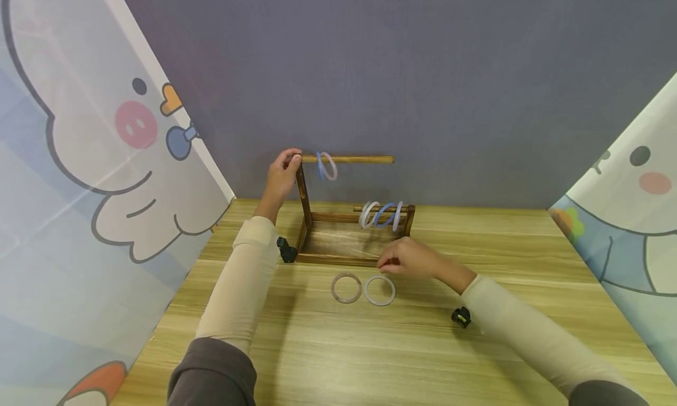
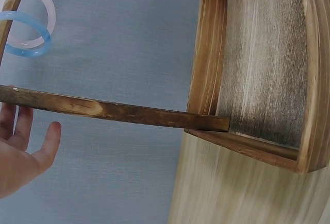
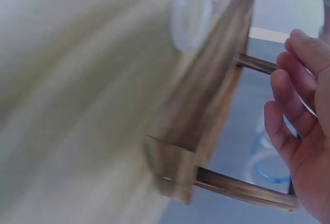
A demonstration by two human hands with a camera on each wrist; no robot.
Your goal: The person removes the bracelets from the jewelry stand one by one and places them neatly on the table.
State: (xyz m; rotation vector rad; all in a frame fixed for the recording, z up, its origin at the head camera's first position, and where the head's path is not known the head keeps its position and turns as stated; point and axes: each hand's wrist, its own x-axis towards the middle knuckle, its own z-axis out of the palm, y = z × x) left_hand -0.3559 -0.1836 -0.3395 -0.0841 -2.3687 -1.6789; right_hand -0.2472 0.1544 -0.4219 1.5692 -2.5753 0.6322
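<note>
A brown wooden bangle rack (image 1: 338,259) stands at the back of the table, with an upper and a lower bar. My left hand (image 1: 282,174) holds the top of its left upright (image 2: 129,112), thumb in front. A blue bangle (image 1: 319,166) and a pale pink bangle (image 1: 334,170) hang on the upper bar. Several white, blue and pale bangles (image 1: 395,217) hang on the lower one. Bent fingers of my right hand (image 1: 415,258) hover by the rack's front edge, just above a white bangle (image 1: 394,291); nothing shows between them. Left of it lies a greyish bangle (image 1: 333,288).
A grey wall (image 1: 423,100) rises behind the rack. Cartoon-printed panels (image 1: 79,130) flank the wooden table (image 1: 328,359) on both sides. Small black devices sit beside the left forearm (image 1: 287,250) and under the right wrist.
</note>
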